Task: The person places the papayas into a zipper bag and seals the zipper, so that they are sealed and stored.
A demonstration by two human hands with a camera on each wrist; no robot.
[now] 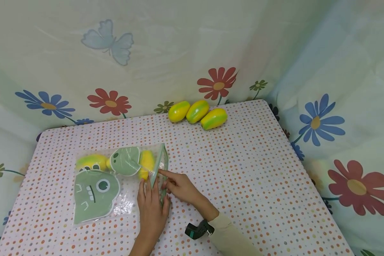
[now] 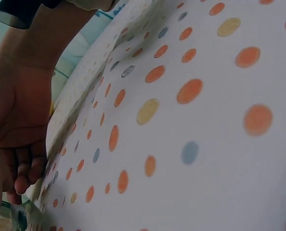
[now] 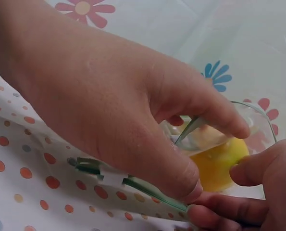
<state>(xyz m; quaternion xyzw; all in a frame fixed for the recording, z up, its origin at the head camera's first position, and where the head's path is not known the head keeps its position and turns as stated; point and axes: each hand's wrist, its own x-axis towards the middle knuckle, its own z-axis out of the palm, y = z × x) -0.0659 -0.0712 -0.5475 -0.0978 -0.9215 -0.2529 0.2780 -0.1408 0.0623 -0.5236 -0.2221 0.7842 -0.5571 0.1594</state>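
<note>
A clear zip bag (image 1: 128, 193) with green monster prints lies flat on the table, its green-edged mouth toward the right. Inside it are yellow, partly green papaya-shaped fruits (image 1: 92, 161). My left hand (image 1: 152, 209) holds the near part of the mouth, its fingers over the bag and its thumb beside the edge. From the right, my right hand (image 1: 182, 186) grips the mouth, forefinger stretched along the green strip. In the right wrist view its thumb and forefinger straddle the edge, near a yellow fruit (image 3: 215, 168). The left wrist view shows mostly tablecloth and the right hand (image 2: 22, 110).
Three more yellow-green papaya-shaped fruits (image 1: 196, 112) rest together at the table's far edge. The table has a dotted cloth (image 1: 243, 170). Flower-printed curtains (image 1: 166, 42) hang behind and beside it. A dark band with a device (image 1: 198, 229) sits on the right wrist.
</note>
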